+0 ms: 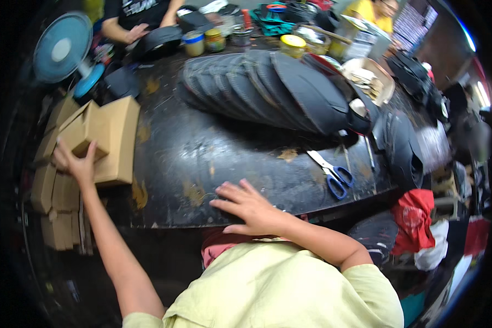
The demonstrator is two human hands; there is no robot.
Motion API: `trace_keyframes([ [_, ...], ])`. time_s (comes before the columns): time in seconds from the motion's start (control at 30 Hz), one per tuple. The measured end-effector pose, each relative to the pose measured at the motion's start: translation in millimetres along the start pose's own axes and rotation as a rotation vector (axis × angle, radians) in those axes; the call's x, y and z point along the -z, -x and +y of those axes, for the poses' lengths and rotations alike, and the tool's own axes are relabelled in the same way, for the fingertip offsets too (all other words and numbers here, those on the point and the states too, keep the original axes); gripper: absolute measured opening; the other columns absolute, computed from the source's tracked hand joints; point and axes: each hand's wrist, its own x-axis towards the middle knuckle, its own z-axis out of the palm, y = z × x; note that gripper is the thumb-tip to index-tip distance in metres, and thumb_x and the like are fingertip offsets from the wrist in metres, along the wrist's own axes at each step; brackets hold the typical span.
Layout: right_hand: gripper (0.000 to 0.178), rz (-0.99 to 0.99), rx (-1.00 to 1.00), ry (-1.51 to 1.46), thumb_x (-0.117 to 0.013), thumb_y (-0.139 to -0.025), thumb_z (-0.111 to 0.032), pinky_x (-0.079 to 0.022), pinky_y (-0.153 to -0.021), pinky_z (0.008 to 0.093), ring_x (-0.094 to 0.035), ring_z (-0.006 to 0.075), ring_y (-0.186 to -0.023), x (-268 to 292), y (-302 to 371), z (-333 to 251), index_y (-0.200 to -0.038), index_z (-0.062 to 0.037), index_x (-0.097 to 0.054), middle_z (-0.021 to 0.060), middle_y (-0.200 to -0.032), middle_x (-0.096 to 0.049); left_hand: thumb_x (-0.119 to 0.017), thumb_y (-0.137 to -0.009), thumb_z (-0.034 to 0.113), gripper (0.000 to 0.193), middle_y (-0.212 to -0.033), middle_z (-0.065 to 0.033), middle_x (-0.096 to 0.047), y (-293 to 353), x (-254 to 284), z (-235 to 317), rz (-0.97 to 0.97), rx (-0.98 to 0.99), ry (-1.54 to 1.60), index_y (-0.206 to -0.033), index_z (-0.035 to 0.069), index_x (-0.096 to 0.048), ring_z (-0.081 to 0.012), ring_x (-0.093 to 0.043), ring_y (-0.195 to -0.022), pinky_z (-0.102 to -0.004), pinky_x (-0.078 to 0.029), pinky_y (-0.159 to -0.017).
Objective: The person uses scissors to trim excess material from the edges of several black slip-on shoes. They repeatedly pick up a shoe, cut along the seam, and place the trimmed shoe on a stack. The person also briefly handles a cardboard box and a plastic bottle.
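At the far left, my left hand (75,163) grips the near end of a small brown cardboard box (93,128), thumb on one side and fingers on the other. That box rests against a larger cardboard box (123,136). My right hand (249,206) lies at the near edge of the dark table (175,180), its fingers spread and nothing in them. Ahead of it, a long overlapping row of black stitched pieces (262,90) resembles shoe uppers. Scissors with blue handles (333,174) lie to the right of my right hand.
More cardboard boxes (54,191) are stacked at the left, below a blue fan (63,48). Jars (293,46) stand at the back. Two people sit across the table. More black stitched pieces (402,147) and a red bag (415,218) are at the right.
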Motion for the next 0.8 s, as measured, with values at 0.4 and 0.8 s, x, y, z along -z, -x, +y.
trace_keyframes([
  [0.4,0.014,0.808,-0.445,-0.034,-0.066,-0.087,0.000,-0.052,-0.076,0.0318,-0.061,0.0171,-0.084,157,117,88,-0.100,-0.0023,-0.063,0.0076,-0.089,-0.059,-0.076,-0.087,0.047,0.087,-0.162,-0.0246,-0.035,142,21,264,-0.805,-0.112,0.283,-0.155,0.005,-0.043,-0.0409,-0.030,-0.153,-0.0551,-0.020,-0.125],
  [0.8,0.070,0.865,-0.850,0.170,-0.070,-0.094,-0.053,-0.045,-0.108,0.0384,-0.062,0.0325,-0.125,262,164,259,-0.139,0.0003,-0.061,0.0255,-0.129,-0.067,-0.081,-0.086,0.020,0.046,-0.134,-0.0189,-0.067,149,60,418,-1.304,-0.239,1.353,-0.128,0.004,-0.069,-0.0356,-0.065,-0.125,-0.0431,-0.051,-0.107],
])
